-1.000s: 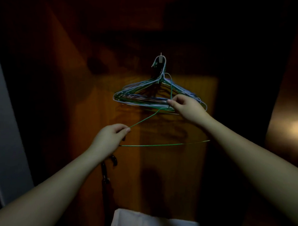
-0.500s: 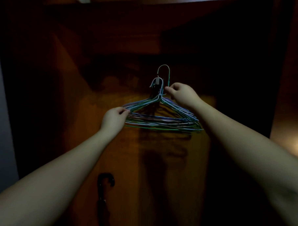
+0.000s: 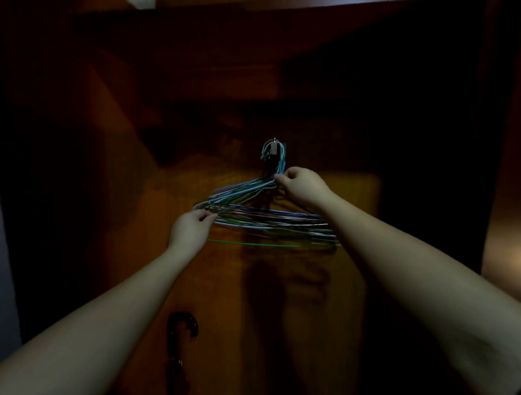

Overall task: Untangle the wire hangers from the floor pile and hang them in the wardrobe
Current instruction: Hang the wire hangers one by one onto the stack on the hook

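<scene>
Hangers: wire hangers point(image 3: 270, 218) bunched on one wardrobe hook point(image 3: 274, 148), 12 o'clock.
Left hand point(image 3: 189, 230): pinches the bundle's 9 o'clock corner.
Right hand point(image 3: 303, 184): closed on the necks.
Writing: can't read any.

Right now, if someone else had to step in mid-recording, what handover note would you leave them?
Left hand: fingers pinch the left corner of the hanger bunch.
Right hand: fingers grip the necks just below the hooks.
Hangers: a multi-coloured bunch hangs from a hook on the wardrobe's back panel; a green hanger sits lowest.
Done: the bunch is hung up.
Left: let go once the green one sits steady. The floor pile is out of view, so what remains cannot be told. An umbrella stands below.
</scene>
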